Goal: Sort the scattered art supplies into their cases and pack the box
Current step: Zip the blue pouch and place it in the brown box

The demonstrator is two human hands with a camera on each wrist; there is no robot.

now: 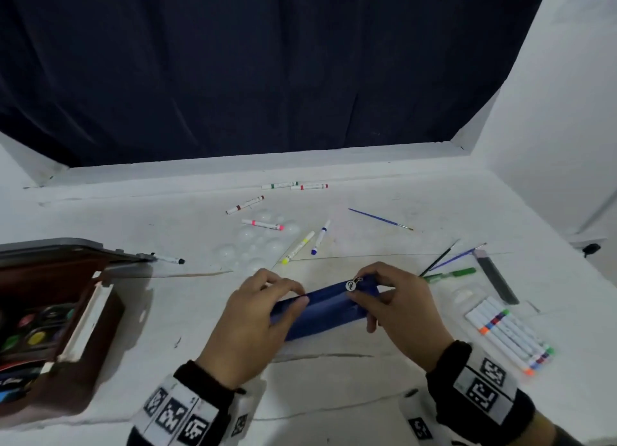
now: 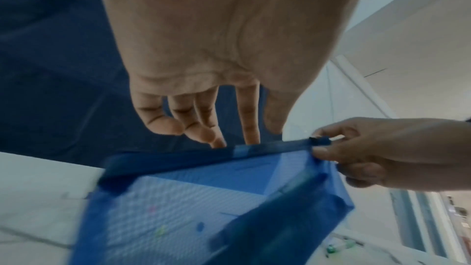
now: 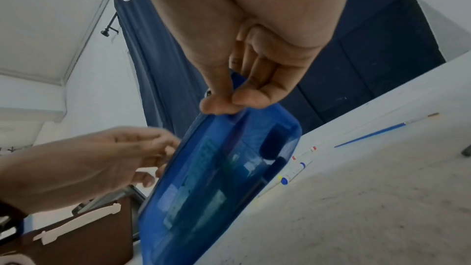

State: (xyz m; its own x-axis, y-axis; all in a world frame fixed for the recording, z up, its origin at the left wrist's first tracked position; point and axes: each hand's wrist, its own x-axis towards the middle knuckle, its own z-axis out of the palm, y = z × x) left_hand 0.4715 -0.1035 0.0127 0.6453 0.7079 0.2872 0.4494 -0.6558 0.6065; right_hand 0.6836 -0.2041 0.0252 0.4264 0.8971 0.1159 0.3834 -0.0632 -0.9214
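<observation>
I hold a blue zip pouch (image 1: pixel 320 312) a little above the table with both hands. My left hand (image 1: pixel 293 295) grips its top edge near the left end, fingers curled over the zipper band. My right hand (image 1: pixel 360 288) pinches the right end at the zipper slider, and a round silver charm (image 1: pixel 350 284) dangles beside it. From the left wrist, my left fingertips (image 2: pixel 251 140) sit on the pouch (image 2: pixel 203 198) rim and the right hand (image 2: pixel 369 152) pinches the slider (image 2: pixel 318 140). From the right wrist, thumb and finger (image 3: pixel 229 102) clamp the pouch (image 3: pixel 216 168). Dark shapes show inside it.
An open brown box (image 1: pixel 66 339) with a paint set stands at the left. Loose markers (image 1: pixel 298 247) and a clear palette (image 1: pixel 257 245) lie beyond the pouch. A blue brush (image 1: pixel 380 218), a green pen (image 1: pixel 450 273), a grey case (image 1: pixel 495 275) and a marker set (image 1: pixel 510 339) lie at the right.
</observation>
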